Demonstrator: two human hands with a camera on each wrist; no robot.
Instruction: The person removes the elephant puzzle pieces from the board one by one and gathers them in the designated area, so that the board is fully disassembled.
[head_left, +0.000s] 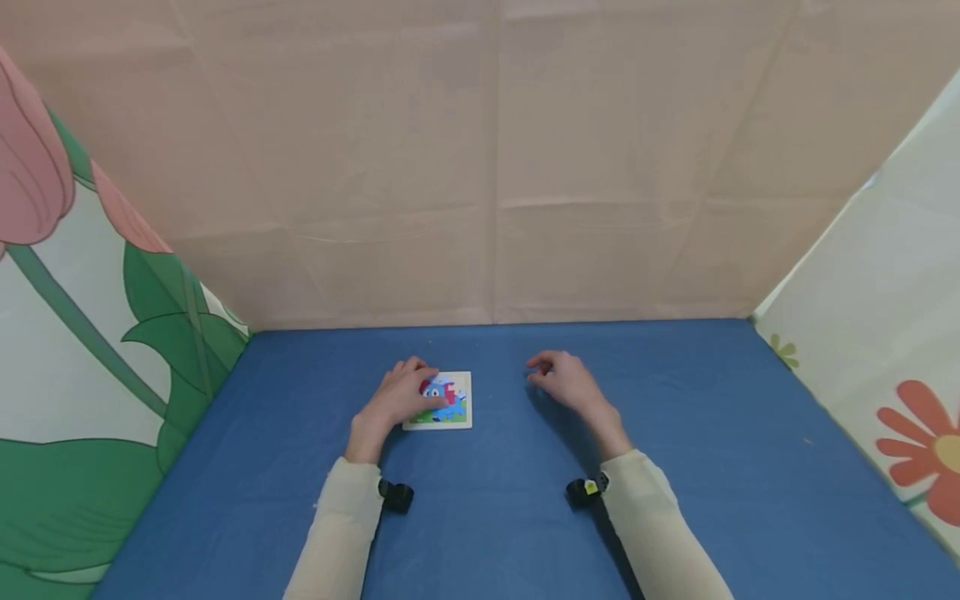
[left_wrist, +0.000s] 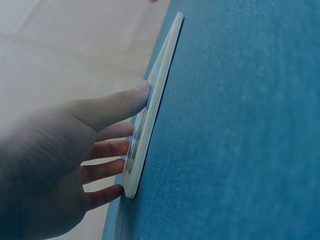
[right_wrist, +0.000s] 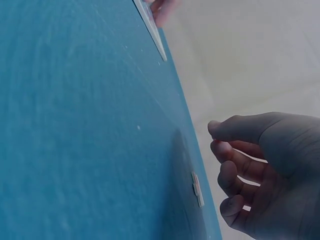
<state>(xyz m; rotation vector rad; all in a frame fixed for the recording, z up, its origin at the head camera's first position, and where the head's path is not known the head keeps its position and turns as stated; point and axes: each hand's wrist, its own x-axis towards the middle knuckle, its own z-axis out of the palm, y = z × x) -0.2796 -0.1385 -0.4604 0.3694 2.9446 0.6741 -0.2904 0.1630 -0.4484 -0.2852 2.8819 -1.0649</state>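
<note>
A square puzzle board with a light frame and a blue cartoon animal picture lies flat on the table. My left hand rests on its left part; in the left wrist view, the thumb lies over the picture and the spread fingers touch the far edge. To the right of the board, my right hand hovers above the table with loosely bent fingers, and nothing shows between them. Below that hand, the right wrist view shows a small flat piece on the cloth; the hand hides it in the head view.
A blue cloth covers the table. Behind it rises a beige sheet. Flower-printed panels stand at the left and right. Each wrist wears a small black camera, one left, one right.
</note>
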